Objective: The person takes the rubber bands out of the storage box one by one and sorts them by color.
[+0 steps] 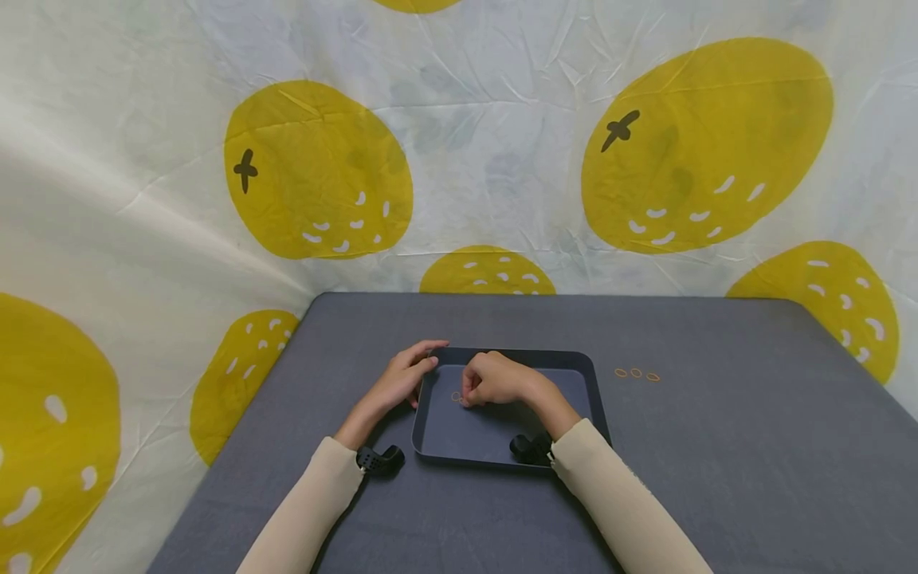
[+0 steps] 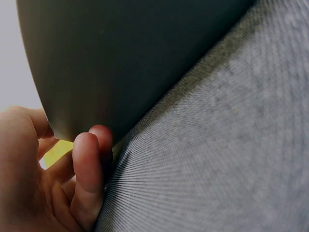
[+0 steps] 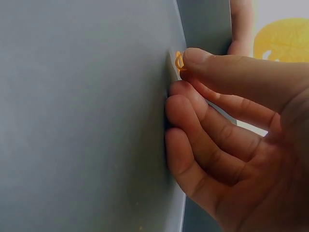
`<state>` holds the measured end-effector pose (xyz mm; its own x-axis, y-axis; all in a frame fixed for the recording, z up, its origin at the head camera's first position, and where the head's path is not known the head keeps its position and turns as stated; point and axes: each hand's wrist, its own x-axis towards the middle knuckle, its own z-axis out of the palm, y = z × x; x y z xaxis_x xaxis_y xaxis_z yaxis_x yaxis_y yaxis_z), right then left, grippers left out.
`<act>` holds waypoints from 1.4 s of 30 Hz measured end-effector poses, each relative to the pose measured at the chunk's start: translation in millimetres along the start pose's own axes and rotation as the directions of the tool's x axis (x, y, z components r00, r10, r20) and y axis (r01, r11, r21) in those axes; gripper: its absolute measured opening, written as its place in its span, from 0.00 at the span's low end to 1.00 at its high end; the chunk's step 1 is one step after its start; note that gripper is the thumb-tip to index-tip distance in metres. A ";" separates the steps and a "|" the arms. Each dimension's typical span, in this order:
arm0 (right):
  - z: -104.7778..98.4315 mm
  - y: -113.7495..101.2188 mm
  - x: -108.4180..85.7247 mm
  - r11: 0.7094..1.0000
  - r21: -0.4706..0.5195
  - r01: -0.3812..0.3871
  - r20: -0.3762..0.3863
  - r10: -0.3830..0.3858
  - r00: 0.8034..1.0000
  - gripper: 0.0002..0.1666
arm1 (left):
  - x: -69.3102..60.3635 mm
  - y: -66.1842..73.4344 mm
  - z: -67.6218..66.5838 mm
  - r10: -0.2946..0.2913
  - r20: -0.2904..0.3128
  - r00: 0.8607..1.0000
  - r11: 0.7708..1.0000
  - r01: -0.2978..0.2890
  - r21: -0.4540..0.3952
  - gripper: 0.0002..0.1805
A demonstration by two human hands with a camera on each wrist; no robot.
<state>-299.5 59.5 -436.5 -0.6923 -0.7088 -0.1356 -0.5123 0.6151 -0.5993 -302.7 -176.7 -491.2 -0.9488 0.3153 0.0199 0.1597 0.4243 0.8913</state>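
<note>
A dark grey rectangular tray (image 1: 469, 460) lies on the table. My left hand (image 1: 394, 384) grips its far left corner; the thumb is at the rim, and in the left wrist view curled fingers (image 2: 87, 164) touch the outer wall. Over the left part of the tray, my right hand (image 1: 498, 379) pinches a small orange rubber band (image 3: 179, 62) between thumb and index finger, its other fingers curled against the tray floor. Another rubber band (image 1: 455, 396) lies in the tray just left of those fingertips. The pinched band is partly hidden by the thumb.
Three more orange rubber bands (image 1: 636, 373) lie in a row on the grey table (image 1: 731, 446), right of the tray. A white curtain (image 1: 495, 175) with yellow fruit prints hangs behind the table and along its left side. Each wrist wears a black camera band.
</note>
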 end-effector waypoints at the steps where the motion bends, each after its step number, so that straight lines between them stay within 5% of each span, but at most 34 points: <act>1: 0.0 -0.4 -0.2 1.000 0.001 0.000 -0.001 0.000 1.000 0.09 | 0.0 -0.2 0.0 -0.001 -0.001 1.000 1.000 0.001 0.002 0.21; 42: -2.4 4.3 0.7 0.997 0.081 0.011 0.023 -0.013 1.000 0.11 | 0.4 3.7 -0.4 -0.013 -0.005 1.000 1.000 0.013 0.015 0.22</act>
<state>-303.4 62.5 -437.2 -0.6736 -0.7245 -0.1458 -0.4772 0.5771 -0.6628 -302.6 -175.4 -487.7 -0.9521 0.3056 0.0103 0.1512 0.4412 0.8846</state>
